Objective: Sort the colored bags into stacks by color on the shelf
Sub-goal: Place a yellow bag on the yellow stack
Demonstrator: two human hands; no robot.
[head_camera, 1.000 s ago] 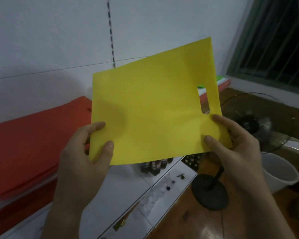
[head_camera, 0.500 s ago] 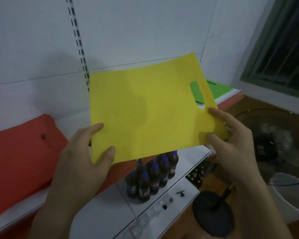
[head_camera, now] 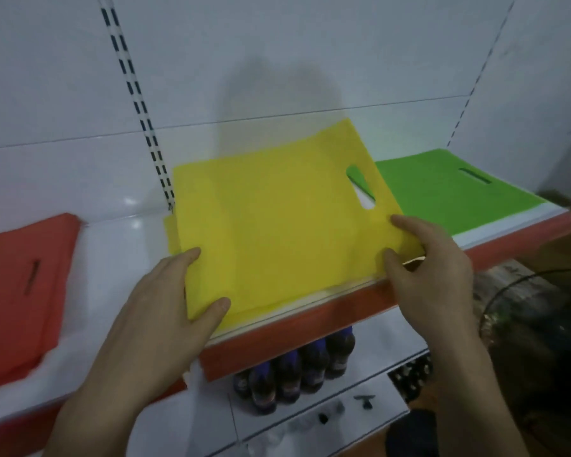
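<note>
Red stack (head_camera: 17,291) partly off-frame left.

Both bare forearms reach forward from the lower edge of view. The left grip (head_camera: 165,308) pinches the near left corner of the yellow bag (head_camera: 277,232), thumb on top, forefinger along its edge. The right grip (head_camera: 432,268) holds the right edge, thumb and forefinger stretched over it.

Looks like a small shop: a white display shelf (head_camera: 119,245) with a red front edge (head_camera: 310,328), a slotted wall rail (head_camera: 139,103), and bottles (head_camera: 290,374) lined up below.
</note>
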